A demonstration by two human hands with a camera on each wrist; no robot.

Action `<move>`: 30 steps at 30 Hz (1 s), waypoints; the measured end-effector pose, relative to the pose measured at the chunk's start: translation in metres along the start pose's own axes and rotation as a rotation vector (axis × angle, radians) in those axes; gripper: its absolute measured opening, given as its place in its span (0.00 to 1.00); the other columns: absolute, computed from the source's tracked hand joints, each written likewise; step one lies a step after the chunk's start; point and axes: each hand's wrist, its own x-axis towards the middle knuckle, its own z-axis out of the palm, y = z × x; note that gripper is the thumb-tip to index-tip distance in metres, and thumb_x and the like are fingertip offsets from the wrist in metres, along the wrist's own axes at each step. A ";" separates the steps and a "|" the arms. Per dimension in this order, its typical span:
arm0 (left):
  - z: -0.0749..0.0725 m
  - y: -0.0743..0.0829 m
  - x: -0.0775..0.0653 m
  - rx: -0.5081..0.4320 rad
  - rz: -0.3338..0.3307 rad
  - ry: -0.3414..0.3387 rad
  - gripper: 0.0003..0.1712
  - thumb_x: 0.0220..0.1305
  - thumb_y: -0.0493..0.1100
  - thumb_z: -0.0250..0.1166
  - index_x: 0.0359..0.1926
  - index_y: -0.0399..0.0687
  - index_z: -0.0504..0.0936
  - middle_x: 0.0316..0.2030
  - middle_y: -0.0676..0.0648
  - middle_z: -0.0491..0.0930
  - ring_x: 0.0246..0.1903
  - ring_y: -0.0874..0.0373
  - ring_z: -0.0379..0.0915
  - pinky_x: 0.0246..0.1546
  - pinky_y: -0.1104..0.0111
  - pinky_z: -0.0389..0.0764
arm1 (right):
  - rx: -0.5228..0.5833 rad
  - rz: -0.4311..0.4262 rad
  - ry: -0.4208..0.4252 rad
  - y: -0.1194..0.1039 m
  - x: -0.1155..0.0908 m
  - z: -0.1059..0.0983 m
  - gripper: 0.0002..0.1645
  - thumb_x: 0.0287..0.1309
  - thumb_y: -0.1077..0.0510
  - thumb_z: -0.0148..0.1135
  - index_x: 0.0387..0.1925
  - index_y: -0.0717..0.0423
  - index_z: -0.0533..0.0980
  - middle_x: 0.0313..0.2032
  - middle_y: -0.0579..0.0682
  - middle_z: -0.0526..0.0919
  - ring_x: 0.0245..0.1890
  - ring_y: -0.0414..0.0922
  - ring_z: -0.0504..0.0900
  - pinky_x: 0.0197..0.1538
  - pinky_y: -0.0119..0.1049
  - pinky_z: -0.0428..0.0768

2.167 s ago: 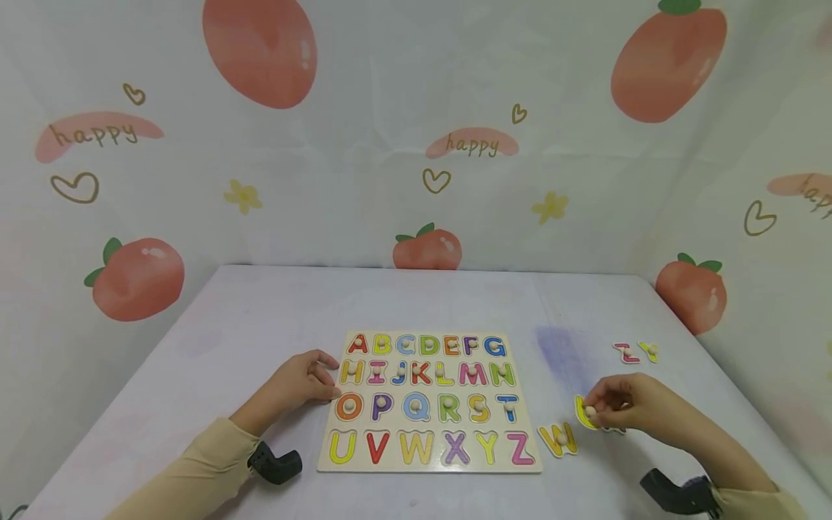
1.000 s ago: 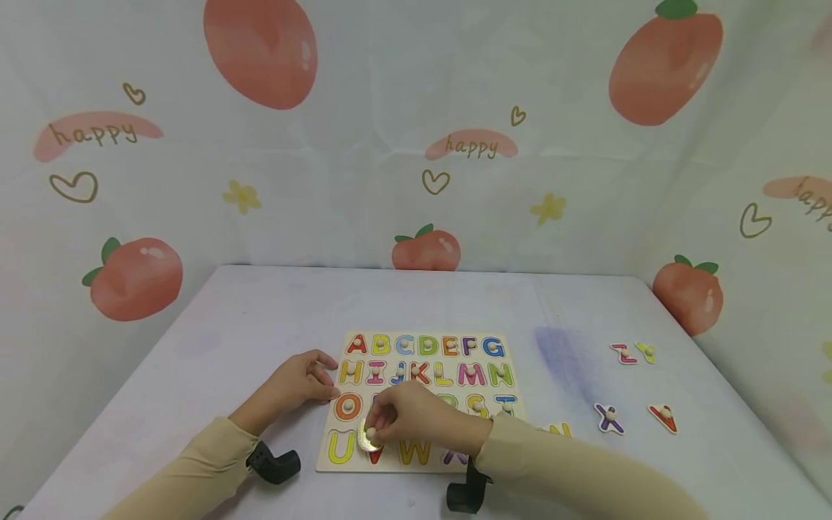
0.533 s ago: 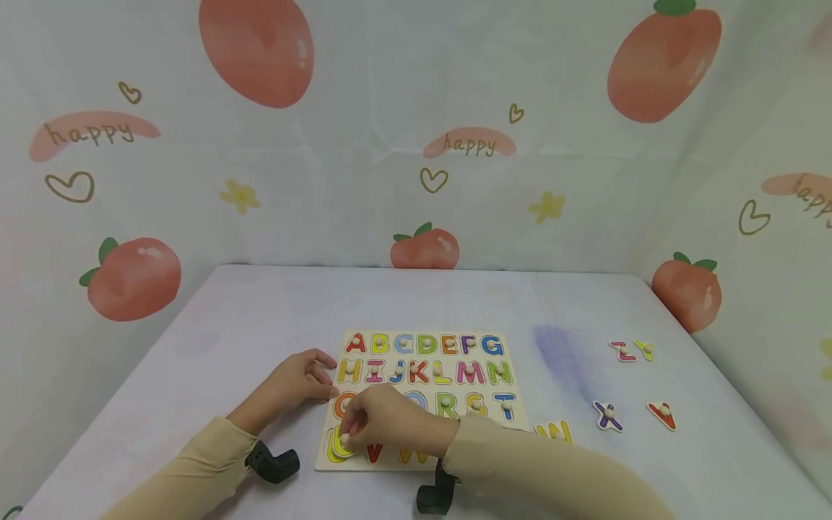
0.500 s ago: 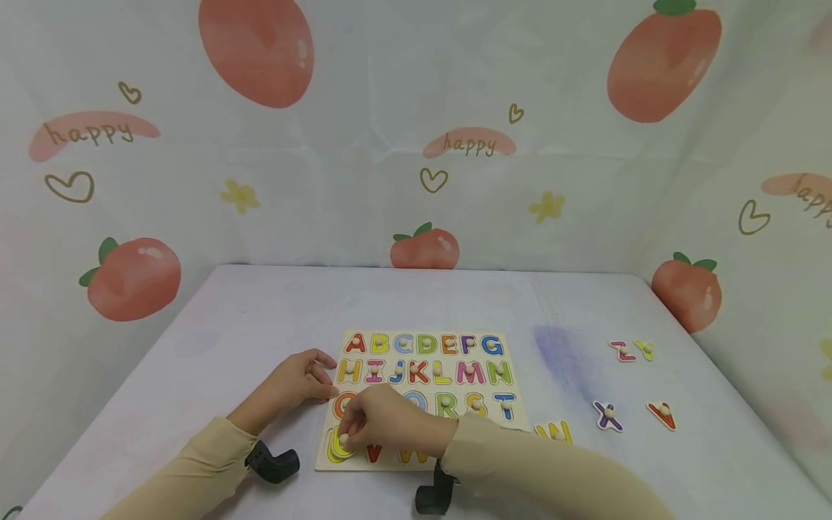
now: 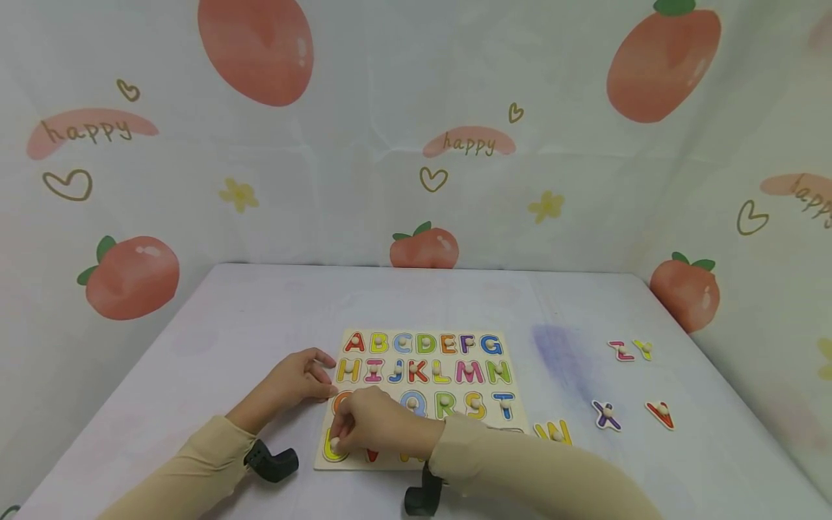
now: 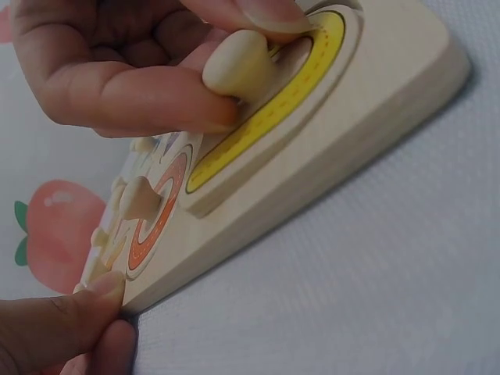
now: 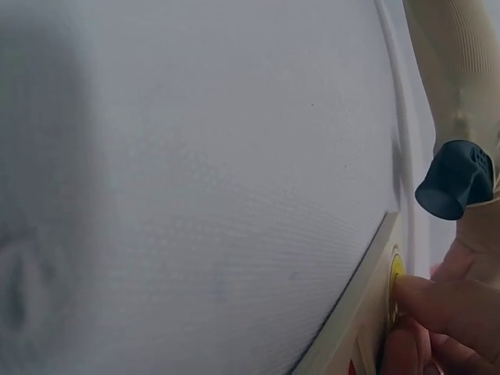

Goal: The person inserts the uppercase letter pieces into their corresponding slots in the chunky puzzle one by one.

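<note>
My right hand pinches the wooden knob of a yellow letter U piece between thumb and fingertips. The piece lies over the bottom-left recess of the wooden alphabet puzzle board. In the left wrist view its end near the orange O stands slightly above the board face. My left hand rests at the board's left edge, thumb tip on the rim and fingers relaxed. The right wrist view shows only a bit of yellow under my right thumb. My right hand and sleeve hide much of the bottom row.
Right of the board lie loose letter pieces with knobs: a yellow W close to its edge, a purple X, a red V, a pink Z and a yellow Y. A patterned cloth hangs behind the table.
My right hand has carried the yellow U from the right of the board leftward across it, down onto the bottom-left recess. My left hand stays at the left edge.
</note>
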 end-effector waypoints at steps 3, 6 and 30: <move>-0.001 0.001 -0.001 -0.002 0.010 -0.003 0.27 0.49 0.35 0.74 0.50 0.32 0.74 0.27 0.48 0.81 0.24 0.59 0.76 0.28 0.67 0.75 | -0.004 0.006 -0.009 -0.002 0.000 -0.001 0.06 0.49 0.62 0.73 0.25 0.51 0.81 0.18 0.36 0.76 0.18 0.29 0.71 0.23 0.23 0.69; 0.000 0.001 -0.002 -0.009 0.003 -0.005 0.27 0.49 0.34 0.74 0.50 0.32 0.74 0.27 0.47 0.81 0.24 0.60 0.76 0.28 0.67 0.76 | -0.009 0.011 -0.017 -0.003 0.000 -0.001 0.07 0.49 0.62 0.73 0.24 0.51 0.81 0.17 0.36 0.76 0.18 0.29 0.70 0.23 0.23 0.69; 0.002 0.004 -0.003 0.022 -0.035 0.025 0.29 0.48 0.37 0.75 0.51 0.35 0.74 0.28 0.47 0.79 0.25 0.58 0.74 0.28 0.66 0.73 | 0.154 0.044 0.256 0.078 -0.087 -0.107 0.13 0.53 0.60 0.70 0.40 0.60 0.81 0.30 0.46 0.80 0.30 0.41 0.78 0.35 0.30 0.76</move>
